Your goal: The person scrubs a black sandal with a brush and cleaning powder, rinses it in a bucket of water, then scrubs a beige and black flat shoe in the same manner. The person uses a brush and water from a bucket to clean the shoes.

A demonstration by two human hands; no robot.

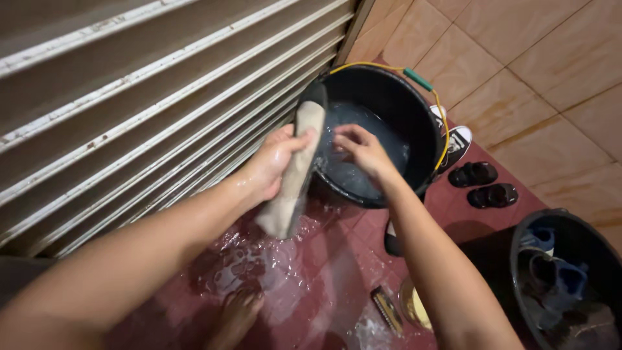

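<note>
- Wet dark-red tiled floor [337,259] under me; a ribbed metal shutter [129,110] fills the upper left, tan wall tiles [518,58] the upper right.
- Two black buckets: one with water [389,129] at top centre, another [564,279] at lower right holding shoes.
- One pair of black sandals [483,185] at right.
- My left hand [272,162] has its fingers wrapped round a pale insole-shaped sandal [295,172] beside the bucket rim.
- My right hand [363,149] hovers over the water, fingers loosely curled, holding nothing I can see.

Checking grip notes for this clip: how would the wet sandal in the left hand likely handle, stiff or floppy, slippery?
The sandal probably handles fairly stiff: held mid-length by the left hand, it stays straight. It is likely slippery, since hand and red floor glisten wet. It seems light; one hand holds it over the black bucket.
</note>
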